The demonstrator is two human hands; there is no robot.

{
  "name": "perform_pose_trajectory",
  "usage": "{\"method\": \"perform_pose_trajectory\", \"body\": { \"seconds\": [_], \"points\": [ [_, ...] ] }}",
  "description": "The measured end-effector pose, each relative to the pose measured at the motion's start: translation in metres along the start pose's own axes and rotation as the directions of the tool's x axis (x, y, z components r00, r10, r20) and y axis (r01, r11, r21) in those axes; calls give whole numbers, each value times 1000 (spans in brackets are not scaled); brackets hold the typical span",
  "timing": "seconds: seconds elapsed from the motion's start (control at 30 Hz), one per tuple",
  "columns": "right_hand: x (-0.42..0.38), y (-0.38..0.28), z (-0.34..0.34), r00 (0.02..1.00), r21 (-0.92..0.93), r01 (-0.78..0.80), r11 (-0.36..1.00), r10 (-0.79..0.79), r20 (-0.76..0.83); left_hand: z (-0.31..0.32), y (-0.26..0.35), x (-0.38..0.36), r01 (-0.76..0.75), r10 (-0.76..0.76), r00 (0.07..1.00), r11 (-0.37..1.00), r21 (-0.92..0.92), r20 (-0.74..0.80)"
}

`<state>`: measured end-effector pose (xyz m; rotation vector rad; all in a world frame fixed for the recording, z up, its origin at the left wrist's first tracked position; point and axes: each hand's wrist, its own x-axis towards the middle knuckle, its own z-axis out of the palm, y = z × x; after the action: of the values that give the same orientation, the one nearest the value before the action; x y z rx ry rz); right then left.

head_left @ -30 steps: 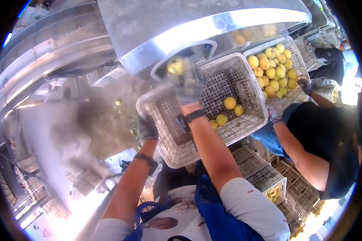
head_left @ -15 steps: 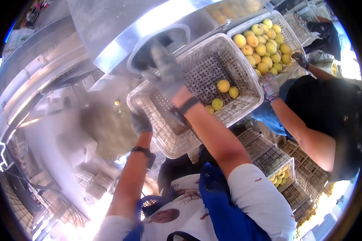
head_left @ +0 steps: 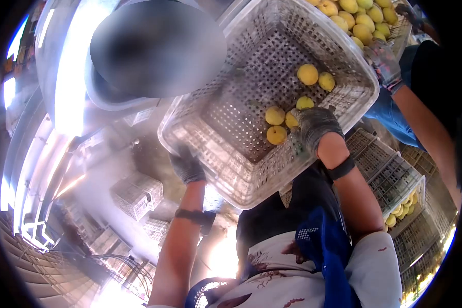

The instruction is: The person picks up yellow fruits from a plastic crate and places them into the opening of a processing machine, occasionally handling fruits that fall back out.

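A pale, dirty plastic crate [head_left: 218, 167] with perforated walls sits tilted in front of my body. Several yellow peaches [head_left: 308, 74] lie loose on its floor, toward the right side. My left hand [head_left: 188, 165], in a grey glove, grips the crate's outer left wall, its fingertips partly hidden. Inside the crate, near the close wall, my right hand [head_left: 319, 126] in a worn grey glove curls against a yellow peach [head_left: 291, 119] and partly covers it. More peaches touch or lie close to that one.
A curved metal machine edge [head_left: 72, 66] and a blurred grey oval [head_left: 159, 49] overhang the crate's far left. At right, a co-worker's gloved hand [head_left: 385, 64] is beside a crate of peaches [head_left: 364, 23]. Stacked crates [head_left: 374, 159] stand below right.
My right hand has moved from the metal opening down to the peaches at the crate's near side. More peaches show inside. The view has shifted; my left hand stays at the crate's left side.
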<state>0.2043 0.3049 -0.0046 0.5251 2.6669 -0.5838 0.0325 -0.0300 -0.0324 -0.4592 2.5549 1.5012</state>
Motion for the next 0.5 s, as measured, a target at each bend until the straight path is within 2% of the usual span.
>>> {"method": "perform_pose_trajectory", "body": {
  "seconds": [0.07,0.1,0.23,0.3,0.33,0.4,0.47,0.5],
  "points": [
    [2,0,-11,980,-35,-57,998,63,191,1,10,-3,33,-30,999,996,-88,41],
    [0,-3,-16,981,-39,-55,998,61,183,3,19,-9,80,-75,997,987,-136,35],
    [1,-5,-16,986,-83,-5,997,19,168,5,13,-8,44,-44,999,986,-164,1],
    [5,-8,-20,940,-94,-14,995,45,338,3,8,-7,33,-30,999,987,-158,20],
    [9,-11,-20,942,-101,-15,995,48,332,1,6,-4,20,-15,999,989,-149,37],
    [23,-15,-14,752,-15,76,997,-47,657,0,-7,4,-23,26,999,992,-122,22],
    [45,-18,-4,677,62,409,911,-348,648,-1,-13,8,-39,39,999,994,-102,1],
    [63,-34,-26,685,-3,357,934,-260,681,3,-13,12,-107,106,994,994,-23,-28]
  ]
}}
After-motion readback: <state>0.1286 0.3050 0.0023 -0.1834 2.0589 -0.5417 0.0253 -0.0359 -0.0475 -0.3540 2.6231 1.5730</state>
